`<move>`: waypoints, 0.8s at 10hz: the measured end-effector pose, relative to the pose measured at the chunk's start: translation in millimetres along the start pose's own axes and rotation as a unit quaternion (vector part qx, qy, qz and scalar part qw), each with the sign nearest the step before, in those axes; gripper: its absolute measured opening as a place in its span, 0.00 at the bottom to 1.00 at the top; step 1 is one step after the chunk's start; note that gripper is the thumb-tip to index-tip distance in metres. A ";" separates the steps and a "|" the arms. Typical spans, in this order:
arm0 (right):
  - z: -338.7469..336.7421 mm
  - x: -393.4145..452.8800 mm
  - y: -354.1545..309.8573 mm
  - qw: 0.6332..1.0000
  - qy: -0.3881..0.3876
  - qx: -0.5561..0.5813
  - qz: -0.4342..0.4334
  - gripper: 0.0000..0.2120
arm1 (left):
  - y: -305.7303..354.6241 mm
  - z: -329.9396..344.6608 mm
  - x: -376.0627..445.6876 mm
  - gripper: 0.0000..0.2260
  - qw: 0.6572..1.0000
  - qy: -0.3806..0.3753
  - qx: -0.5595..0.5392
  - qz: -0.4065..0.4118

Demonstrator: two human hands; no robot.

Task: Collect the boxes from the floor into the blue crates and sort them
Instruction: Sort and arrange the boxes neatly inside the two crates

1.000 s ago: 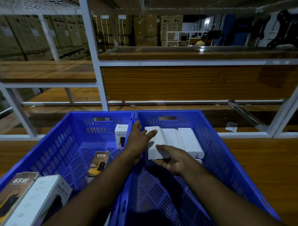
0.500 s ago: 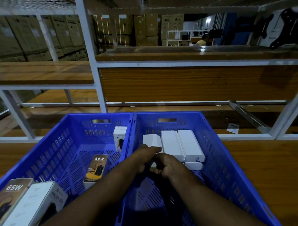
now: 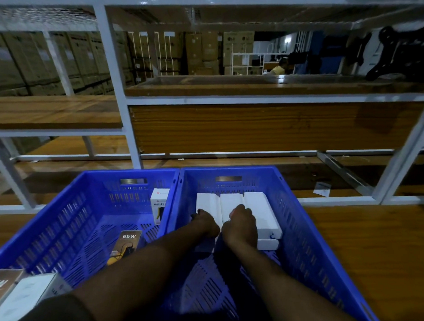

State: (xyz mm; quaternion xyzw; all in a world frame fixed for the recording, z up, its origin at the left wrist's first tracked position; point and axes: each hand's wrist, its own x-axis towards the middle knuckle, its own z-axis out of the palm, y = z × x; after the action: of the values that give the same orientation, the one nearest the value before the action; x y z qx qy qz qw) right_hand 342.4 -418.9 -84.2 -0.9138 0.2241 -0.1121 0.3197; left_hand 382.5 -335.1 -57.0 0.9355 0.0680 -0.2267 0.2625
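A: Hands?
B: Left hand (image 3: 207,222) & right hand (image 3: 242,223) both on white boxes (image 3: 257,205), right crate (image 3: 298,218).
A: Left crate (image 3: 67,217)?
B: 65W box (image 3: 127,246), Halley box (image 3: 158,201).

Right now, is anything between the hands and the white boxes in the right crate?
Nothing visible. The left hand and right hand already rest against the row of white boxes at the far end of the right crate.

2 bare forearms, no watch or rings visible; dark short sleeve (image 3: 56,308) at left upper arm.
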 end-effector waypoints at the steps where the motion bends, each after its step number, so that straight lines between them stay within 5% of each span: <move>1: 2.9 -1.5 10.0 0.990 0.023 -0.082 -0.115 0.15 | -6.7 9.0 -5.0 0.28 0.993 0.019 -0.110 -0.036; 2: 18.9 1.3 34.1 0.962 -0.069 -0.185 -0.188 0.26 | -14.2 23.7 10.1 0.29 0.992 0.086 0.051 0.078; 3: 19.4 2.1 44.4 0.944 -0.101 -0.236 -0.207 0.33 | -11.4 26.5 21.4 0.31 0.993 0.075 0.060 0.062; 4: 19.4 1.9 47.3 0.919 -0.082 -0.292 -0.251 0.36 | -20.8 31.9 33.0 0.27 0.991 0.076 0.012 0.109; 5: 18.8 3.1 46.2 0.913 -0.082 -0.301 -0.262 0.37 | -22.1 35.5 46.1 0.30 0.970 0.073 0.175 0.149; 6: 16.2 4.3 47.4 0.904 -0.103 -0.323 -0.259 0.40 | -13.2 32.5 39.6 0.44 0.971 0.050 0.216 0.093; 8: 14.6 6.3 45.1 0.905 -0.130 -0.314 -0.257 0.41 | -14.9 33.3 40.5 0.49 0.951 0.033 0.284 0.117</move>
State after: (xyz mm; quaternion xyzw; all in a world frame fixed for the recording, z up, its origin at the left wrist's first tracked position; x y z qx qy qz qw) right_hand 337.7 -445.5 -123.7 -0.9992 -0.0386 0.0051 0.0026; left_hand 401.9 -339.6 -107.8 0.9797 -0.1000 -0.1736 0.0086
